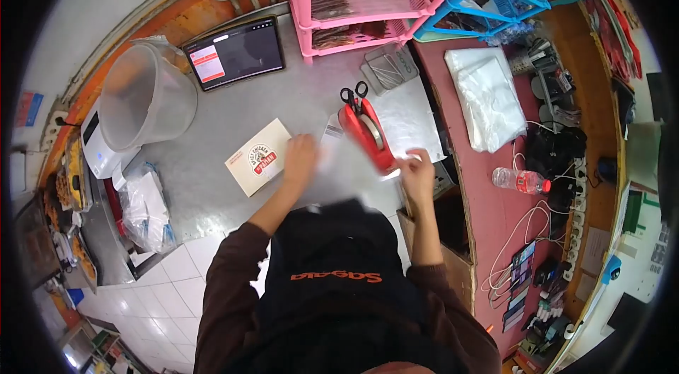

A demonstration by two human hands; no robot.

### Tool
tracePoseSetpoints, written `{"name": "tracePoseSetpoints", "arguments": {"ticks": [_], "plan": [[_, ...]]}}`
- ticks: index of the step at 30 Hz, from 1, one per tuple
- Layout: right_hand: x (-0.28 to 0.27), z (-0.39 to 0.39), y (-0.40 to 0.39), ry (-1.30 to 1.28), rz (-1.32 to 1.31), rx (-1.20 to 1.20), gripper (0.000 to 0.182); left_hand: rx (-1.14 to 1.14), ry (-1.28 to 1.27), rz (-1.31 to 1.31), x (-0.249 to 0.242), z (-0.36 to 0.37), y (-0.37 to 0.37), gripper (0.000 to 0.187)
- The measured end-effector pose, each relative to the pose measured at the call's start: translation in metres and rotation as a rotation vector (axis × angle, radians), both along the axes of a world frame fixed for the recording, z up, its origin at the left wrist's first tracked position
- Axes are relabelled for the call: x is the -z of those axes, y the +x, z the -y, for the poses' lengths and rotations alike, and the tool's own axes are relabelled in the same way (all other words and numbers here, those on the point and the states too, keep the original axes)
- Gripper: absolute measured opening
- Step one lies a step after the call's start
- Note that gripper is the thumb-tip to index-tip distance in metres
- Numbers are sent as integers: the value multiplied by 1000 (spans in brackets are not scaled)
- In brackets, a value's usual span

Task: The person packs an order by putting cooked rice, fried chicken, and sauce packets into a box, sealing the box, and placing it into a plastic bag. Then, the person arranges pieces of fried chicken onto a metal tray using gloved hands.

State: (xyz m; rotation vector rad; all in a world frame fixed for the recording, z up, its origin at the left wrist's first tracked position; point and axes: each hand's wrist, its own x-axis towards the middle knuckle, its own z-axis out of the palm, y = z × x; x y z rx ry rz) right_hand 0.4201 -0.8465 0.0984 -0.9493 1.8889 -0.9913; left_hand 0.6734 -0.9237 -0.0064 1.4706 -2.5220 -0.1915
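Observation:
On the metal counter [191,197] lies a cream box [260,156] with a printed chicken logo. My left hand [302,160] is at the box's right edge, blurred, so its fingers are hard to make out. A red tape dispenser [368,135] with a roll of clear tape stands to the right, black scissors [354,93] at its far end. My right hand [416,170] is at the dispenser's near end, thumb and fingers bent close together; whatever lies between them is too small to tell.
A tablet [235,54] and a clear plastic tub [150,94] stand at the back left. Pink shelves [368,2] and blue shelves [495,2] rise behind. Plastic bags [484,94] and a bottle [520,181] lie on the red side table [470,162].

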Motion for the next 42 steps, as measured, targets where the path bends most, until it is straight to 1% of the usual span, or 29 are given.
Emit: {"name": "tracePoseSetpoints", "arguments": {"ticks": [1, 3, 4, 5, 6, 7, 9, 10, 13, 15, 16, 18, 19, 20, 22, 23, 24, 25, 26, 27, 28, 29, 30, 32, 33, 35, 39, 41, 42], "plan": [[5, -22, -14, -17, 62, -29, 25, -5, 5, 6, 14, 5, -15, 32], [20, -54, -27, -32, 119, -60, 27, -73, 78, 311, 34, 16, -45, 43], [26, -65, -30, 52, 240, -26, 27, -73, 80, 309, 36, 20, -53, 43], [32, -70, -33, 134, 360, 12, 28, -219, 169, 252, 37, 26, -60, 46], [41, -69, -35, 132, 358, 14, 28, -362, 258, 192, 37, 30, -68, 50], [48, -66, -32, 152, 385, 1, 26, -359, 257, 192, 33, 32, -74, 50], [56, -63, -32, 149, 367, -58, 23, -667, 555, -106, 24, 36, -79, 56], [61, -65, -33, 145, 373, -58, 23, -668, 550, -101, 25, 39, -77, 56], [73, -67, -35, 129, 448, -5, 23, -623, 686, -276, 23, 43, -68, 61], [79, -63, -37, 19, 185, -112, 19, -473, 815, -427, 15, 42, -60, 68], [76, -54, -40, 18, 190, -126, 19, -487, 809, -428, 6, 38, -51, 68], [58, -26, -48, 194, -827, -281, 10, -278, 639, -609, -19, 21, -27, 71], [49, -19, -57, 148, -796, -210, 10, -347, 415, -716, -33, 15, -17, 70], [38, -8, -67, 98, -767, -146, 11, -365, 393, -722, -50, 15, -2, 70], [-5, 24, -58, 19, -568, -125, 11, -722, 523, -992, -77, 4, 34, 71], [-22, 40, -42, -68, -477, -150, 11, -755, 506, -996, -71, -6, 46, 71], [-31, 58, -23, -157, -385, -173, 12, -773, 382, -808, -57, -14, 54, 67], [-29, 76, -4, -130, -278, -255, 13, -784, 263, -616, -50, -18, 61, 64], [-46, 92, 34, -107, -166, -346, 15, -810, 251, -619, -50, -20, 65, 64], [-40, 106, 63, -150, -199, -506, 18, -754, 159, -460, -51, -22, 64, 59], [-36, 119, 95, -137, -333, -691, 20, -691, 71, -300, -51, -23, 64, 54], [-42, 128, 129, -82, -390, -832, 21, -705, 50, -234, -46, -22, 67, 47], [-1, 140, 153, -112, -391, -969, 25, -717, 50, -237, -47, -22, 71, 47], [28, 150, 207, 34, -522, -1124, 36, -699, 50, -353, -51, -19, 77, 48], [43, 151, 226, 35, -525, -1133, 36, -721, 79, -382, -45, -18, 79, 51], [54, 152, 251, 188, -676, -890, 47, -739, 80, -400, -50, -18, 81, 52], [42, 158, 222, 291, -817, -921, 56, -761, 139, -434, -53, -17, 84, 56], [53, 156, 195, 254, -801, -929, 57, -742, 92, -428, -45, -19, 82, 56], [86, 146, 185, 260, -804, -918, 57, -717, 42, -413, -42, -21, 82, 56]]}}
